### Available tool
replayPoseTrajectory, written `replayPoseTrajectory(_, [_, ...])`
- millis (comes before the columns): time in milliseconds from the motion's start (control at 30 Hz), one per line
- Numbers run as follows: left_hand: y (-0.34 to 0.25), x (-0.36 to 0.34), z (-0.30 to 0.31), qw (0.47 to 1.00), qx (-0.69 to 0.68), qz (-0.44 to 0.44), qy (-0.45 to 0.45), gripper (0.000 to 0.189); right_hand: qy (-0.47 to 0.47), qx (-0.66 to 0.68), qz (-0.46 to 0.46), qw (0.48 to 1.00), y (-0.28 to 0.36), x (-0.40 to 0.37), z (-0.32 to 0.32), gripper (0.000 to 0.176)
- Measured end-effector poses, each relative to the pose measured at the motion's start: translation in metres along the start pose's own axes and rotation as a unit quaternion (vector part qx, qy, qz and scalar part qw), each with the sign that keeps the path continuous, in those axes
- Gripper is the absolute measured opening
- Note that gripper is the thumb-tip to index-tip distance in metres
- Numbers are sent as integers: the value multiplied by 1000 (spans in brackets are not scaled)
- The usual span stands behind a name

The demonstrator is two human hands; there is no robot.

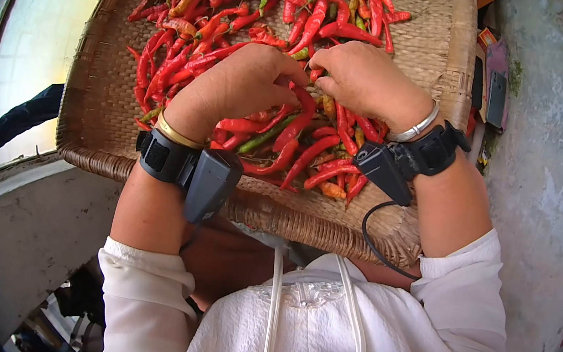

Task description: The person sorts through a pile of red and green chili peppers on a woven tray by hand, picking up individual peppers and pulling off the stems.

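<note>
Many red chili peppers [294, 129], with some green and orange ones among them, lie heaped in a large woven basket [426, 45]. Over the middle of the heap, my left hand [248, 79] is closed, its thumb and forefinger at the stem end of a red chili pepper; the back of the hand hides part of that grip. Close by on the right, my right hand [370, 80] is bent downward with its fingers pinched. A bit of red chili shows under those fingertips, the rest being covered. A small gap separates the two hands.
The basket's thick front rim [296, 225] lies just before my body. A window [42, 34] and dark cloth [11, 131] are at the left. Right of the basket stand a phone [497, 98] and small packages, beside a worn pale wall [546, 184]. A cable [377, 240] hangs from my right wrist device.
</note>
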State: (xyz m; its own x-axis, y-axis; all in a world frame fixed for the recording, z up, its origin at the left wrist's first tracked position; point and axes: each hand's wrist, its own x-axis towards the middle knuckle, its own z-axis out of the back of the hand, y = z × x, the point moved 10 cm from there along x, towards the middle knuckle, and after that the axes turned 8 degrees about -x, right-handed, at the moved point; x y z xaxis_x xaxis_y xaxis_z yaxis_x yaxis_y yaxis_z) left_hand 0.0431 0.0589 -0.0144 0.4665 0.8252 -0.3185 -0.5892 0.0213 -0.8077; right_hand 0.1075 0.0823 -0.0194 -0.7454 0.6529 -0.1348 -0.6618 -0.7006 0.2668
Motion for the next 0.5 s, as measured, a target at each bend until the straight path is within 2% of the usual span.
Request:
replayPoseTrajectory(67, [6, -2, 2, 995, -78, 56, 17, 18, 18, 32, -3, 999, 0, 0, -2, 18])
replayPoseTrajectory(100, [6, -2, 3, 995, -78, 56, 18, 18, 18, 33, -4, 999, 3, 1, 2, 18])
replayPoseTrajectory(167, [11, -1, 18, 982, -170, 67, -48, 18, 94, 85, -24, 992, 6, 0, -4, 18])
replayPoseTrajectory(200, [12, 0, 23, 982, -174, 56, -54, 17, 94, 85, -24, 992, 5, -1, -5, 18])
replayPoseTrajectory(267, [12, -2, 34, 975, -204, 51, -67, 17, 27, 7, -37, 999, -2, -2, 5, 18])
replayPoseTrajectory(367, [11, -1, 47, 965, -241, 52, -93, 21, 19, -56, -54, 997, -12, -4, 8, 18])
replayPoseTrajectory(433, [8, -5, 85, 885, -376, -83, -260, 30, 29, -57, -56, 996, -11, -3, 8, 18])
replayPoseTrajectory(467, [6, -5, 96, 852, -406, -149, -294, 39, 39, -57, -57, 996, -11, -3, 6, 18])
replayPoseTrajectory(500, [5, -5, 95, 852, -407, -149, -295, 39, 40, -57, -57, 996, -10, -3, 5, 18])
